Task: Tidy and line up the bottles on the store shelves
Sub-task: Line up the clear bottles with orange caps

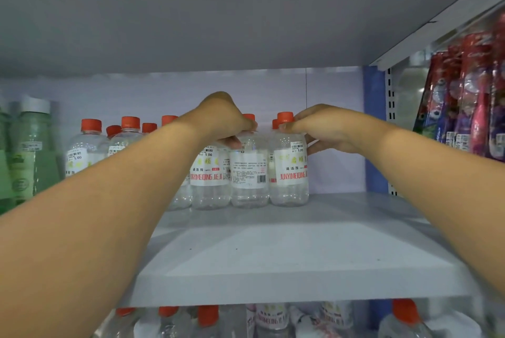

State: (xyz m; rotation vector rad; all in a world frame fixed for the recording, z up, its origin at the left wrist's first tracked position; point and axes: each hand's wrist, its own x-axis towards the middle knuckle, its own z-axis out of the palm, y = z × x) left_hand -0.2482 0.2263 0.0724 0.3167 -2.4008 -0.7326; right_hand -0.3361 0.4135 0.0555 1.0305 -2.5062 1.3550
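Observation:
Several clear bottles with red caps and white labels stand at the back of a grey shelf [273,242]. My left hand [224,119] grips the neck of the middle bottle [248,173], whose label back with a barcode faces me. My right hand [325,127] pinches the neck of the rightmost bottle [289,173] just under its red cap. Another bottle [210,176] stands to the left of the middle one, partly hidden by my left forearm. More red-capped bottles [90,143] stand further left.
Green bottles with silver caps [30,146] stand at the far left. Packaged goods in red and purple wrappers [470,108] hang at the right beyond a blue upright. The shelf above hangs low overhead. More red-capped bottles [207,315] fill the shelf below.

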